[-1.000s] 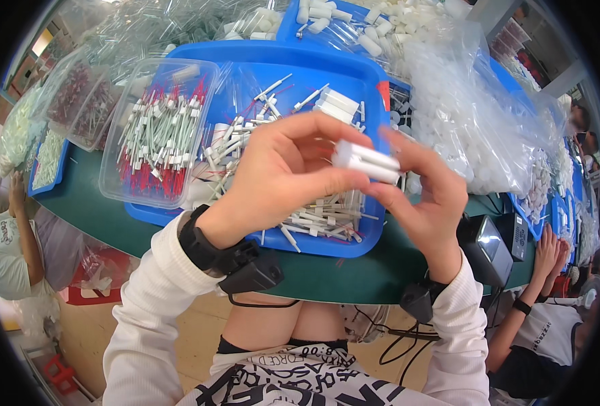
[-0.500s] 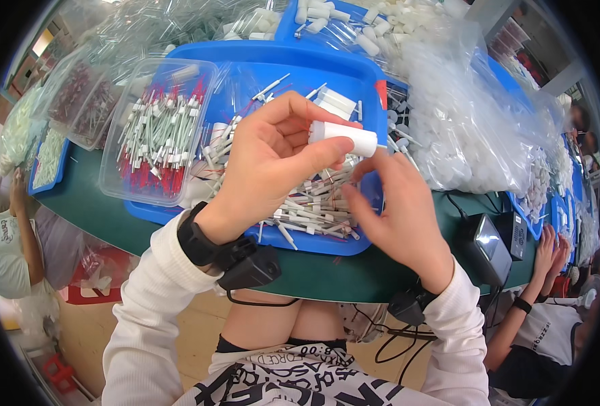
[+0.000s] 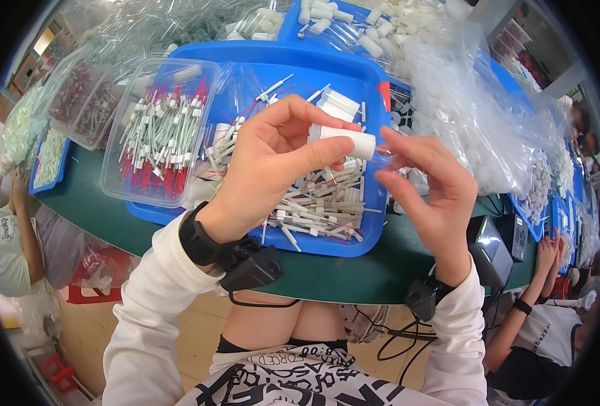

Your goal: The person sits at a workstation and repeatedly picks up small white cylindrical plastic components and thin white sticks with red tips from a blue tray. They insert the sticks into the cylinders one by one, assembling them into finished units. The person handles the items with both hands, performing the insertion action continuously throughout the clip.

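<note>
A short white plastic cylinder [image 3: 344,141] with a translucent collar at its left end lies nearly level above the blue tray [image 3: 374,230]. My left hand [image 3: 273,159] grips it, thumb in front and fingers behind. Just right of the cylinder's free end is my right hand [image 3: 432,183], thumb and forefinger apart. A faint clear glint shows between those fingertips, too indistinct to name. Below the hands, a pile of thin white stick-like parts [image 3: 313,216] with fine red wires fills the tray. More white cylinders [image 3: 338,105] lie behind.
A clear plastic box [image 3: 161,142] of white sticks with red wires overlaps the tray's left side. Clear bags of white parts [image 3: 456,122] crowd the right back. A black device [image 3: 489,250] stands on the green table [image 3: 327,281]. Other people work at both sides.
My right hand has moved right, away from the cylinder's end, and its fingers have spread. My left hand keeps the cylinder in nearly the same place.
</note>
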### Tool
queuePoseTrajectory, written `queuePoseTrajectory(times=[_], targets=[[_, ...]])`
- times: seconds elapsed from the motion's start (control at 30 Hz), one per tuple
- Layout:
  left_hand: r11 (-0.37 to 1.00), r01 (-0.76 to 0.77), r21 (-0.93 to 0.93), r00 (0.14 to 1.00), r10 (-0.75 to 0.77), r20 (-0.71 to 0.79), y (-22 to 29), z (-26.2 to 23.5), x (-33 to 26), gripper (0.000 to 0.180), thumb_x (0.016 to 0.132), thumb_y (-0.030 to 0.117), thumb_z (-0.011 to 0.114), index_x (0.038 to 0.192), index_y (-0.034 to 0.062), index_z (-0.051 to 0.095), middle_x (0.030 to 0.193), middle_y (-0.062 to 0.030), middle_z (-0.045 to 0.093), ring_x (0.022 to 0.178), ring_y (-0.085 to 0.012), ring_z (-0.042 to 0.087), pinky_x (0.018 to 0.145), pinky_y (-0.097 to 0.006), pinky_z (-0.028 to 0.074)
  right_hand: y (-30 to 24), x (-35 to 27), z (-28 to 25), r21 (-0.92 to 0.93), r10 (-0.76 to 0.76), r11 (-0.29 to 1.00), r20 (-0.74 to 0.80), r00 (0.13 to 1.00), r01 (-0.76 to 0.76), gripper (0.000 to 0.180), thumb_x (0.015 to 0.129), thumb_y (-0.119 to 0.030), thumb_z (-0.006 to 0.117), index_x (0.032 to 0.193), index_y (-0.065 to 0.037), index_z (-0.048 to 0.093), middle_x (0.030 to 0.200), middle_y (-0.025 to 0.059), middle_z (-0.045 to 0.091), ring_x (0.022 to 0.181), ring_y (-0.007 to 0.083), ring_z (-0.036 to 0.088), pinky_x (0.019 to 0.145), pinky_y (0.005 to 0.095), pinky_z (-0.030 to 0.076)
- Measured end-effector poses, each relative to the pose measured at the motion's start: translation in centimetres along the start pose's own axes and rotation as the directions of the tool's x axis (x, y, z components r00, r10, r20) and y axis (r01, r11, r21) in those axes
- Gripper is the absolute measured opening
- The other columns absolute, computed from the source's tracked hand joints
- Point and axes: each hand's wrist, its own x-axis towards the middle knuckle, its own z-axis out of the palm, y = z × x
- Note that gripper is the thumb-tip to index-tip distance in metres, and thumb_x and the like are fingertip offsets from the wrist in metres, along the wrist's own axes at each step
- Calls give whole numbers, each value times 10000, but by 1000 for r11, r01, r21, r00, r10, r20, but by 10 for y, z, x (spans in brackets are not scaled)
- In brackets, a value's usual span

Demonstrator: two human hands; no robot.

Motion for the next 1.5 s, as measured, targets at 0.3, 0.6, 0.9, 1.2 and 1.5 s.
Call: queuePoseTrajectory(times=[0.3,0.6,0.9,1.2,1.5], targets=[[986,138,-91,990,-138,10,0,2,0,121,847,51,573,948,13,518,1005,-143,598,802,-145,573,714,-273,473,2,-1,3,-136,-119,984,-28,992,114,369,650,9,718,1009,-50,659,827,86,639,648,134,587,582,231,465],[964,252,-86,967,-248,59,8,2,1,106,826,42,601,906,10,538,920,-113,612,722,-136,595,645,-257,492,-1,-6,6,-212,-256,949,-87,963,234,339,646,19,731,974,1,649,846,109,642,638,150,594,563,234,477],[928,348,132,928,-361,91,19,-8,1,131,793,56,642,885,-10,576,835,-86,623,672,-107,580,609,-224,469,0,-8,12,-234,-292,927,36,956,292,350,637,18,729,976,-5,645,832,114,628,657,184,604,572,246,482],[965,233,118,972,-230,-43,12,-8,1,262,812,30,601,1056,-45,544,1000,-122,599,922,-172,589,804,-281,500,9,-9,8,85,102,991,-39,994,-99,286,712,34,685,987,12,608,932,98,618,792,137,610,654,254,503],[985,-25,172,999,32,-36,10,-6,-1,283,714,-82,659,983,-62,575,990,-167,611,889,-200,613,781,-293,520,3,-3,-1,589,291,770,16,957,-244,267,804,64,568,1070,83,545,1067,150,581,956,188,575,847,302,473]])
